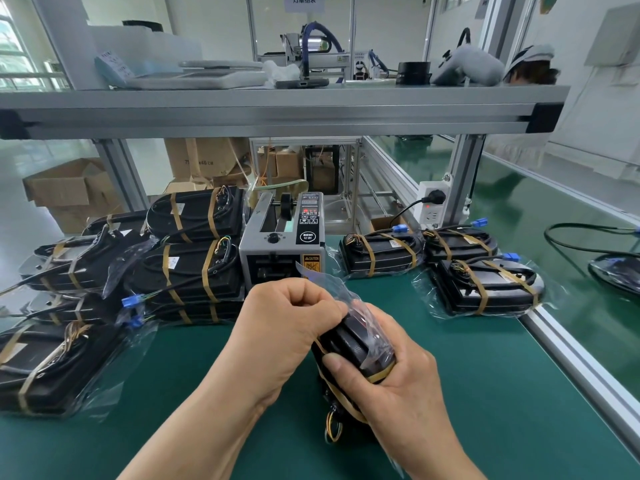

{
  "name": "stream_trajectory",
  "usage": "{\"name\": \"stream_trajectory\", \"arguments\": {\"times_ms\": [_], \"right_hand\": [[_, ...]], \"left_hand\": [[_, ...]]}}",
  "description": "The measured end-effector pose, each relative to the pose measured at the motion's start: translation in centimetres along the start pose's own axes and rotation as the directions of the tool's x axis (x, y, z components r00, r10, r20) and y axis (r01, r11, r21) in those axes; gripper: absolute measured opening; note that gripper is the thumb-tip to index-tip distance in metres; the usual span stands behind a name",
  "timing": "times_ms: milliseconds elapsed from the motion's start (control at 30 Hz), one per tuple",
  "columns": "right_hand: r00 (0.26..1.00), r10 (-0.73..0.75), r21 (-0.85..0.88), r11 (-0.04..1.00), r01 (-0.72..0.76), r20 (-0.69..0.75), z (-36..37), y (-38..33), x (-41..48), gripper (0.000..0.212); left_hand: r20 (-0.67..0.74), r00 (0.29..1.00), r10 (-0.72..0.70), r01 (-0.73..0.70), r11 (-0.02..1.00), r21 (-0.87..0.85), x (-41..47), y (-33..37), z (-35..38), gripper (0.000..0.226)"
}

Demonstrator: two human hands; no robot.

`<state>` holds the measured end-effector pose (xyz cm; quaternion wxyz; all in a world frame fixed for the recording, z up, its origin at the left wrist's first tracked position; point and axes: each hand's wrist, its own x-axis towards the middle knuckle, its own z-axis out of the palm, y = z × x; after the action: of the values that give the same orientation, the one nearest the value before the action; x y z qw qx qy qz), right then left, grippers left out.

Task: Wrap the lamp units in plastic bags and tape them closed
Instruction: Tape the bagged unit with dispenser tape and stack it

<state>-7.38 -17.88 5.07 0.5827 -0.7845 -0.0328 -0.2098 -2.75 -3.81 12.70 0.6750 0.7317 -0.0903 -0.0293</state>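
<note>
While left hand (290, 318) pinches its plastic bag (367, 315), black lamp unit (345, 345) seems half-covered.

Cardboard boxes (69, 192) sit beyond the bench's (485, 375) far left corner, a white socket strip (431, 207) hangs at its right edge, and a phone (301, 83) lies on the shelf (277, 109).
</note>
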Motion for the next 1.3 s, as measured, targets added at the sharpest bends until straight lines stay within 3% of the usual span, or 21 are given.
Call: {"name": "stream_trajectory", "arguments": {"times_ms": [567, 800, 900, 1067, 1300], "right_hand": [[1.0, -0.003, -0.014, 1.0, 0.003, 0.01, 0.08, 0.24, 0.01, 0.067], [1.0, -0.017, -0.023, 1.0, 0.017, 0.015, 0.12, 0.17, 0.0, 0.066], [1.0, -0.017, -0.019, 1.0, 0.017, 0.015, 0.11, 0.1, -0.04, 0.067], [1.0, -0.017, -0.011, 1.0, 0.017, -0.002, 0.05, -0.05, 0.04, 0.066], [1.0, -0.002, 0.01, 1.0, 0.002, 0.002, 0.16, 0.27, -0.17, 0.067]], "left_hand": [[-0.034, 0.999, 0.03, -0.029, 0.999, 0.023, -0.04, -0.14, 0.21, 0.017], [-0.077, 0.99, 0.121, -0.102, 0.973, 0.209, -0.43, -0.27, 0.09, 0.012], [-0.081, 0.992, 0.099, -0.085, 0.983, 0.161, -0.49, -0.22, 0.14, 0.011], [-0.004, 1.0, -0.013, 0.013, 0.992, -0.129, -0.47, -0.31, 0.19, 0.014], [0.015, 1.0, 0.005, -0.004, 0.999, -0.054, -0.35, -0.17, -0.02, 0.015]]}}
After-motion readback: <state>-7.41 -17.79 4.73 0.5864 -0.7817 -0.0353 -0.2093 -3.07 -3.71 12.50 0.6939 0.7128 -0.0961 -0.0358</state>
